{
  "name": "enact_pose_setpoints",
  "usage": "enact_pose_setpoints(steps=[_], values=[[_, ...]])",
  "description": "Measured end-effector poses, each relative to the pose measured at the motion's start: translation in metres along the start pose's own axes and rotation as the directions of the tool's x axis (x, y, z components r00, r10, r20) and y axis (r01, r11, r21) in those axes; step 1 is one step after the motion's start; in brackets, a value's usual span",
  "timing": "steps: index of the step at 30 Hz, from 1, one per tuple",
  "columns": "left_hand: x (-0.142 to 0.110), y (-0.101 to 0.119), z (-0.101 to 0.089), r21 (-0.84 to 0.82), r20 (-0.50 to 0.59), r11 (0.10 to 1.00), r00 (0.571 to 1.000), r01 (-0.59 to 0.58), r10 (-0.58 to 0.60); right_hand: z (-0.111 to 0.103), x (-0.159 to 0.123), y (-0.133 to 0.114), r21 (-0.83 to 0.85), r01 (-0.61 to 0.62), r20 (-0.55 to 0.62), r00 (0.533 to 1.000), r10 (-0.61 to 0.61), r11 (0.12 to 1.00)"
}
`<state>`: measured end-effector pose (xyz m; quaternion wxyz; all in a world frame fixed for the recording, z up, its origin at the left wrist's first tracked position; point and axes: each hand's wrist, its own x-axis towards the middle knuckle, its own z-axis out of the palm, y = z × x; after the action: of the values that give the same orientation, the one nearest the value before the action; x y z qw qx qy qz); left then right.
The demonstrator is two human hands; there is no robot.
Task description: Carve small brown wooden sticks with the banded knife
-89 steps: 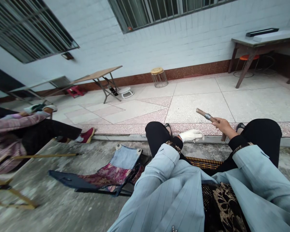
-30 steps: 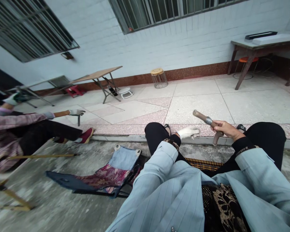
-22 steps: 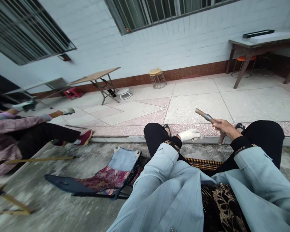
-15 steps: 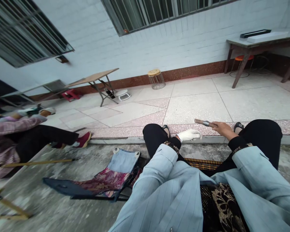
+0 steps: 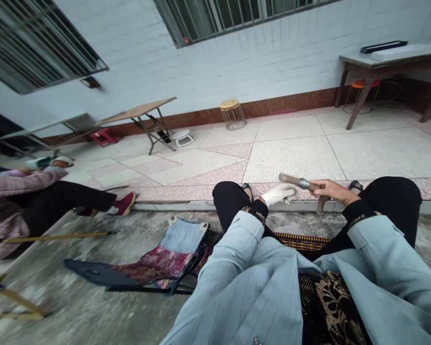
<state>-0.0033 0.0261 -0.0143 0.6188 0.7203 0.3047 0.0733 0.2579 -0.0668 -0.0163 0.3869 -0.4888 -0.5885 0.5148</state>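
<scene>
My right hand is bare and closed round a small hammer-like tool with a brown wooden handle and a metal band; the handle points left. My left hand wears a white glove and sits just left of the tool's end, above my left knee, its fingers curled; whether it holds anything is hidden. Both hands hover over the raised terrazzo step. Between my knees lies a woven yellow-and-black strip.
Another person in a purple jacket and red shoes sits at the left with a long stick. A folding fabric stool lies tipped beside my left leg. Folding tables, a wire stool and a wooden table stand by the wall.
My right hand has swung the tool up and down several times; now the handle is roughly level, pointing left. The other person's gloved hands at left have drawn back. The view shifted slightly.
</scene>
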Motion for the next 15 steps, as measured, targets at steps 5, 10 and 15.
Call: enact_pose_setpoints(steps=[5,10,15], values=[[0.005,0.000,0.004,0.010,0.188,0.998,0.981,-0.059,0.056,-0.004,0.007,0.011,0.045,0.014,-0.319,0.948,0.001,0.999],[-0.006,0.012,0.006,0.046,0.166,0.998,0.986,-0.031,0.023,-0.009,0.018,0.027,-0.122,-0.106,-0.413,0.910,0.047,0.987],[-0.015,0.028,0.008,0.104,0.121,0.994,0.992,0.013,-0.026,-0.013,0.020,0.040,-0.411,-0.263,-0.413,0.907,0.078,0.873]])
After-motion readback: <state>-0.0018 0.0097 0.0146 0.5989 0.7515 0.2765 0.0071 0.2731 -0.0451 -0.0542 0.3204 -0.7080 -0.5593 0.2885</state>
